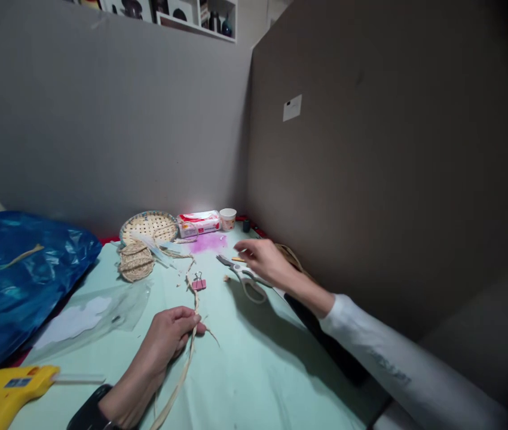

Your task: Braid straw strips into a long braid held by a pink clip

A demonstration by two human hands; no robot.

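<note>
My left hand [176, 331] pinches a pale straw braid [196, 301] between thumb and fingers. Loose strands run from the grip toward the front of the table, and a thin end sticks out to the right. A pink binder clip [199, 285] sits by the braid just beyond the hand; whether it bites the braid is unclear. My right hand [260, 258] hovers beside and partly over a pair of scissors [253, 289] with pale handles. Its fingers are loosely bent and apart, with nothing visible in them.
A coiled straw piece [135, 261], a woven basket [149, 227], a tissue pack [200, 223] and a paper cup [228, 220] stand at the back. On the left lie a blue plastic bag [34, 275], a clear bag [124, 304] and a yellow glue gun [16, 385]. Partitions [370, 179] enclose the table.
</note>
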